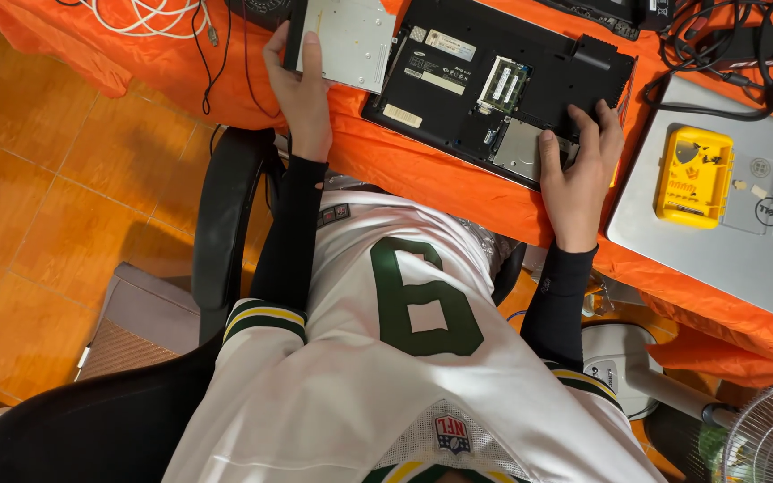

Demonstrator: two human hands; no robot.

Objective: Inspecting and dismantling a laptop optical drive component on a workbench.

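Gripping: left hand (300, 85) closed on the flat silver metal optical drive (346, 40) at its edge.
Resting: right hand (579, 170), fingers spread, on the upturned black laptop (494, 80) on orange cloth (431, 179).
Handling: drive probably light, stiff, fragile; best held by edges.

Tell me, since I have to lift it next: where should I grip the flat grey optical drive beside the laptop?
Grip the optical drive by its long side edges, coming from its near end, where the left hand rests. It lies flat and thin, so edges probably suit a pinch better than its broad top.
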